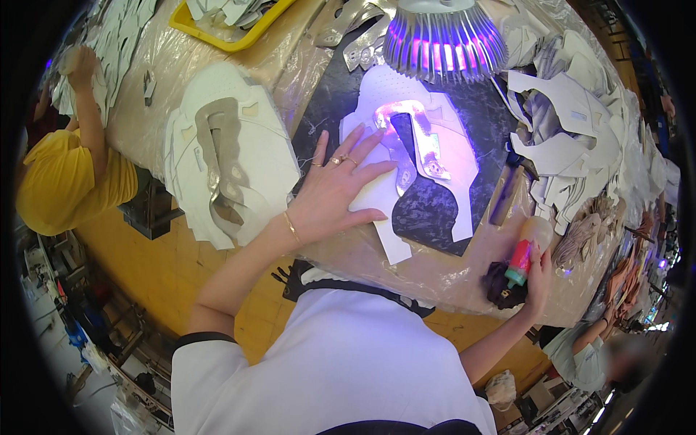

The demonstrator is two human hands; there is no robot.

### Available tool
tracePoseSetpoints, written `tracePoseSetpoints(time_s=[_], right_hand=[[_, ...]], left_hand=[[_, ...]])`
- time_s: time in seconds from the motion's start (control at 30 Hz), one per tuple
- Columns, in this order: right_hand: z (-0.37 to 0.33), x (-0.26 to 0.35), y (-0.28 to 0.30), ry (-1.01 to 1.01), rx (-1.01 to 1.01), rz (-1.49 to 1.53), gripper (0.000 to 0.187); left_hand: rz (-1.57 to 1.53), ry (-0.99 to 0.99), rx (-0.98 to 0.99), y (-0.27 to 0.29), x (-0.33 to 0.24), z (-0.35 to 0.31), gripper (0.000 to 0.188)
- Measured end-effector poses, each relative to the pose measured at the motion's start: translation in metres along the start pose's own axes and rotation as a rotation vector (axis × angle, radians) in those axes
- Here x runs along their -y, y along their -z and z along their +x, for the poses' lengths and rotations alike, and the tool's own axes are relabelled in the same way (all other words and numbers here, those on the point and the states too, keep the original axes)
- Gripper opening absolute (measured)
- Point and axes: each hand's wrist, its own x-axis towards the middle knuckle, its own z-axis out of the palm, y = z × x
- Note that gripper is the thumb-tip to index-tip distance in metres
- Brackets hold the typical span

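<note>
My left hand (330, 192) lies with fingers spread on a white shoe-upper piece (449, 123), pressing its left part against a black mat (428, 217). A shiny grey strip (413, 107) curves along the inner edge of this piece, under bright violet-white light. My right hand (538, 279) is wrapped round a squeeze bottle (520, 254) with a red band and green cap end. The bottle is tilted, cap down, over a small dark bundle (500, 284). Left of my left hand lies a stack of white upper pieces (268, 152) with a grey curved trim (214, 145) on top.
A finned metal lamp (446, 43) hangs over the mat's far side. A dark slim tool (505, 188) lies right of the mat. White cut pieces (573, 145) heap at the right. A yellow tray (239, 45) is at the far left. A person in yellow (80, 181) works at left.
</note>
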Motion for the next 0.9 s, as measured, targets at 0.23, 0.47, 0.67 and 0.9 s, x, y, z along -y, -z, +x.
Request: tracePoseSetpoints(time_s=[0.23,0.47,0.67,0.9], right_hand=[[-0.006,0.009,-0.018,0.116,-0.32,-0.456,0.052],[-0.031,0.107,-0.106,0.496,-0.071,-0.21,0.032],[-0.029,0.15,-0.206,0.913,0.086,-0.568,0.034],[-0.019,0.14,-0.227,0.981,0.022,-0.648,0.035]], left_hand=[[-0.013,-0.023,-0.038,-0.003,0.002,-0.001,0.072],[-0.088,-0.014,-0.074,-0.005,0.003,-0.001,0.068],[-0.12,-0.015,-0.087,-0.006,0.004,-0.002,0.066],[-0.124,-0.004,-0.09,-0.009,0.005,-0.002,0.071]])
